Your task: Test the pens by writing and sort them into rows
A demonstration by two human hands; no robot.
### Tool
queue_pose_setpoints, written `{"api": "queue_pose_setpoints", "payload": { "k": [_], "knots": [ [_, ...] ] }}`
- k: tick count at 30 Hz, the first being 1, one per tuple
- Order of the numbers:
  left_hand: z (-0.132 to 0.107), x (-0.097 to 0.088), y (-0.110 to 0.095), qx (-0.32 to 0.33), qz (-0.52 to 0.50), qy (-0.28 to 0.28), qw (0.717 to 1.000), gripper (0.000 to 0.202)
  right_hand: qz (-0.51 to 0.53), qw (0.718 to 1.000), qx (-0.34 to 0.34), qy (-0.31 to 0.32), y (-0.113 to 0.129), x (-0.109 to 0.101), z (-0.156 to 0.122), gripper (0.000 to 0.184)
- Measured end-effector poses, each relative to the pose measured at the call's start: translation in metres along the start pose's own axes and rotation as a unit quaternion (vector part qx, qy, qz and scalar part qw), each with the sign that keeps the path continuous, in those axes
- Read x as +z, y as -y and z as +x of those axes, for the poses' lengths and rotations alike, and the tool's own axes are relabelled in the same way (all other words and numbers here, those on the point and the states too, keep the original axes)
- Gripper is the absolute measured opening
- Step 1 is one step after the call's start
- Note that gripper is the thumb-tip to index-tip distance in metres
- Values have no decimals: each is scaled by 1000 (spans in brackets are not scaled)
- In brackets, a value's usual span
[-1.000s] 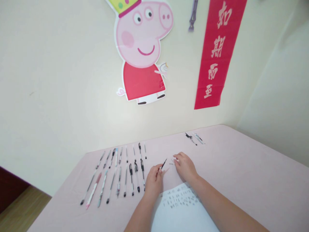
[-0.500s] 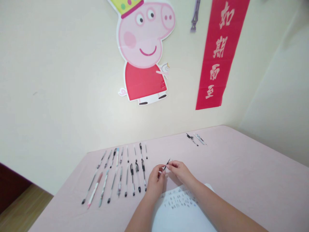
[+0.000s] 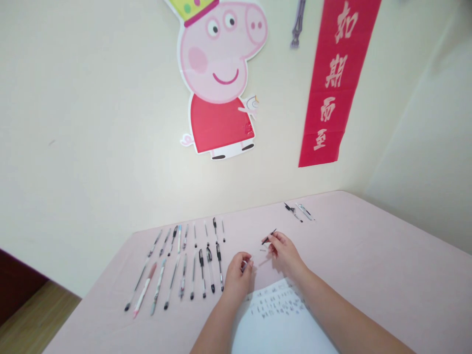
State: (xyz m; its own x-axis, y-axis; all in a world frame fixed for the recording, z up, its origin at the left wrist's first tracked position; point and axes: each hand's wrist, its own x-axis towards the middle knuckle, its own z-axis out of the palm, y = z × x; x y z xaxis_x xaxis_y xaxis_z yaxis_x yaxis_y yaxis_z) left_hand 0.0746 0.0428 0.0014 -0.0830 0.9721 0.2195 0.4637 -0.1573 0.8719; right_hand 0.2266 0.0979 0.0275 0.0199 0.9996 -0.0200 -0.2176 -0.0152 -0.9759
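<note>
My right hand [image 3: 284,253] pinches a thin dark pen refill [image 3: 269,237] that points up and to the right, held just above the pink table [image 3: 368,255]. My left hand [image 3: 238,271] is closed around a small clear pen piece at its fingertips; I cannot make out exactly what it is. A pale tube-like piece [image 3: 264,261] lies on the table between the two hands. A white sheet with handwriting [image 3: 280,319] lies under my forearms.
Rows of several pens and refills [image 3: 184,265] lie left of my left hand. Two more pen pieces [image 3: 299,212] lie near the back edge by the wall. A cartoon pig cutout and a red banner hang on the wall.
The dark refill passed from my left hand's fingers into my right hand, which drew it away to the right and back. The hands have separated.
</note>
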Motion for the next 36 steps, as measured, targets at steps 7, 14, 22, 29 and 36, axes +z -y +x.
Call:
{"api": "queue_pose_setpoints", "payload": {
  "k": [7,14,22,29,36],
  "knots": [
    [2,1,3,7,-27,-13,1000,17,-150,983,-110,-7,-4,-13,7,24],
    [3,1,8,20,-4,-18,1000,20,-495,839,-215,68,-10,-8,-8,27],
    [3,1,5,23,-5,-26,999,17,-638,740,-183,110,-10,0,-15,15],
    [3,1,4,41,7,-31,999,24,-645,737,-181,90,-12,0,-15,11],
    [3,0,3,46,-3,-15,999,28,-423,874,-204,128,-13,8,-19,23]
  ]
}}
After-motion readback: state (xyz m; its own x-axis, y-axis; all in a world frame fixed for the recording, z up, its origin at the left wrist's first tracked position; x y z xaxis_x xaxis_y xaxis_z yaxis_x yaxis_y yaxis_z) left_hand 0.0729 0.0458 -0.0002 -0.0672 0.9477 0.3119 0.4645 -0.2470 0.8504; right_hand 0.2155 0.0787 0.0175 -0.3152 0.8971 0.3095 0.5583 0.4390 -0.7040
